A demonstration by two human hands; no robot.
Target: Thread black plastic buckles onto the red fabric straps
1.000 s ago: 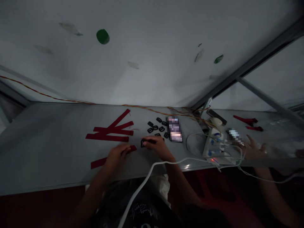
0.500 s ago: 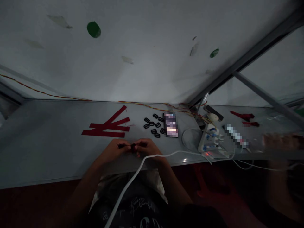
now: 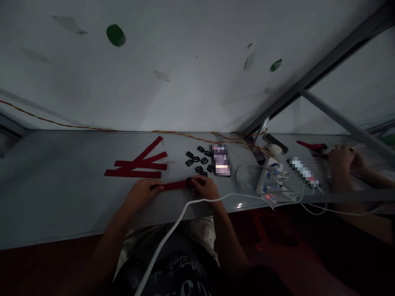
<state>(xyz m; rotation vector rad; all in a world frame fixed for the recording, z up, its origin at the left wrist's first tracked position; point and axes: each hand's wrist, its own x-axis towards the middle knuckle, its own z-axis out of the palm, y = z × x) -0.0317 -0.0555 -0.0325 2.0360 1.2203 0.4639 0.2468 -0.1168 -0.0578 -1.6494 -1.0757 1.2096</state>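
Note:
A red webbing strap (image 3: 175,185) is stretched nearly level between my two hands, close to the front of the grey table (image 3: 68,197). My left hand (image 3: 141,194) is closed on the strap's left part. At the other end, my right hand (image 3: 206,188) pinches the strap together with a dark slide buckle (image 3: 189,182), partly hidden by the fingers. Behind my left hand lie several loose red straps (image 3: 135,165), crossing each other. Several black slide buckles (image 3: 196,159) are scattered behind my right hand.
A lit phone (image 3: 221,160) lies right of the buckles. Farther right are a white power strip (image 3: 269,181) and a second phone (image 3: 304,171). A white cable (image 3: 185,211) crosses in front of me. Another person's hands (image 3: 342,158) work at the far right beside red straps (image 3: 311,146).
My right hand brought the buckle to the strap's end, and both hands met. They have since moved apart, pulling the strap out straight. The other person's hands have shifted near the red straps.

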